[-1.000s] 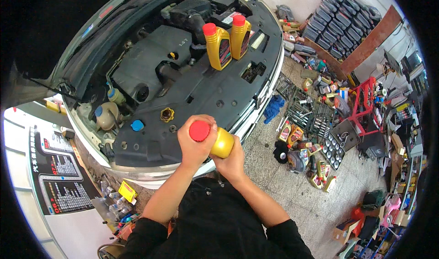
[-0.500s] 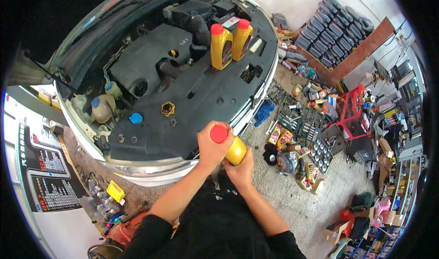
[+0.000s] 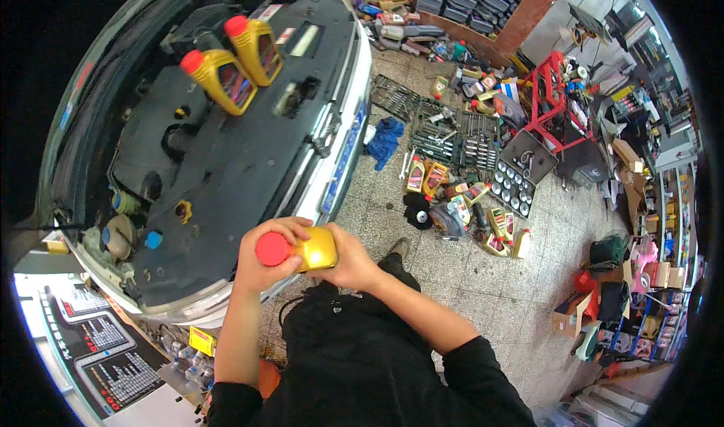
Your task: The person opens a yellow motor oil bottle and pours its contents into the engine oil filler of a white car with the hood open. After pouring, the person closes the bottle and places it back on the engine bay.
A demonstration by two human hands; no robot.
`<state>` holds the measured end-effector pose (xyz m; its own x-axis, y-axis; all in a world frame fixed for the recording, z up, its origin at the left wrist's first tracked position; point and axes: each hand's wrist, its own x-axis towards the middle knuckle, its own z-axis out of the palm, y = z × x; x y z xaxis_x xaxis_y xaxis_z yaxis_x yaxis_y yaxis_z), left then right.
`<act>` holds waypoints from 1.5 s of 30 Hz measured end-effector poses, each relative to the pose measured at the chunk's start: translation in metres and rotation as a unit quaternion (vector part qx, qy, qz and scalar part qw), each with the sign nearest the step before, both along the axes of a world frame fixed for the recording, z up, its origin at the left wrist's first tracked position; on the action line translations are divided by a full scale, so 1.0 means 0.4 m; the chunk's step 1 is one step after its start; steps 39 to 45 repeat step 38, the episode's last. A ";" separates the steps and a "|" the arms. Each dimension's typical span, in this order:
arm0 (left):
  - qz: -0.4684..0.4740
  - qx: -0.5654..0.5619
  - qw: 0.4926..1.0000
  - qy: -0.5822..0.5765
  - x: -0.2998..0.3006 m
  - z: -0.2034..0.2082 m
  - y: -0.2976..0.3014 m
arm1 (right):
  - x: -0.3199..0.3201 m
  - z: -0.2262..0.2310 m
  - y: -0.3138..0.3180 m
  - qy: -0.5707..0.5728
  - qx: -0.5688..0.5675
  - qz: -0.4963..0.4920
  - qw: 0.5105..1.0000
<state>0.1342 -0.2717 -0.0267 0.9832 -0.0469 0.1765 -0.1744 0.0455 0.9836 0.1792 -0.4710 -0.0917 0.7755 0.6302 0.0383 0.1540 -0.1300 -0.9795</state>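
Both my hands hold a yellow oil bottle (image 3: 318, 250) with a red cap (image 3: 273, 249), low over the front edge of a car (image 3: 226, 193) with its hood up. My left hand (image 3: 252, 267) wraps round the cap end. Closed against the body at the other side is my right hand (image 3: 350, 263). Two similar yellow bottles with red caps, a nearer one (image 3: 220, 79) and a farther one (image 3: 257, 48), stand on the black panel over the engine bay. A yellow-brown filler cap (image 3: 183, 211) and a blue cap (image 3: 153, 239) show nearer the left headlight side.
On the floor to the right lie a blue cloth (image 3: 385, 143), opened socket sets (image 3: 456, 137), a case of round cup-shaped tools (image 3: 514, 188) and several oil bottles (image 3: 498, 227). Beyond them stands a red rack (image 3: 544, 103). Shelves (image 3: 667, 238) line the right side.
The view has swung to the right, so the car and its two bottles sit farther left. My hands still grip the held bottle, which now appears farther left, its cap turned left of its body.
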 end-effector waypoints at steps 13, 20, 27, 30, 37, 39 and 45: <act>-0.138 -0.201 0.957 0.158 0.471 -0.199 -0.474 | 0.356 -0.173 -0.528 0.120 -0.105 -0.142 0.977; -0.170 0.084 0.900 0.393 0.792 -0.892 -0.629 | 0.297 -0.458 -0.802 0.177 -0.199 -0.355 0.896; -0.284 0.499 0.796 0.191 1.155 -1.874 -1.012 | 0.099 -0.769 -0.752 0.441 -0.126 -0.536 0.709; -0.323 0.555 0.755 0.135 1.397 -1.984 -1.235 | 0.010 -0.906 -0.637 0.575 0.144 -0.679 0.434; -0.485 0.636 0.554 0.231 1.554 -2.300 -1.390 | 0.017 -0.957 -0.477 0.526 0.017 -0.567 0.634; -0.500 0.644 0.548 0.186 1.537 -2.364 -1.351 | 0.029 -0.961 -0.456 0.530 -0.043 -0.566 0.630; -0.500 0.644 0.548 0.186 1.537 -2.364 -1.351 | 0.029 -0.961 -0.456 0.530 -0.043 -0.566 0.630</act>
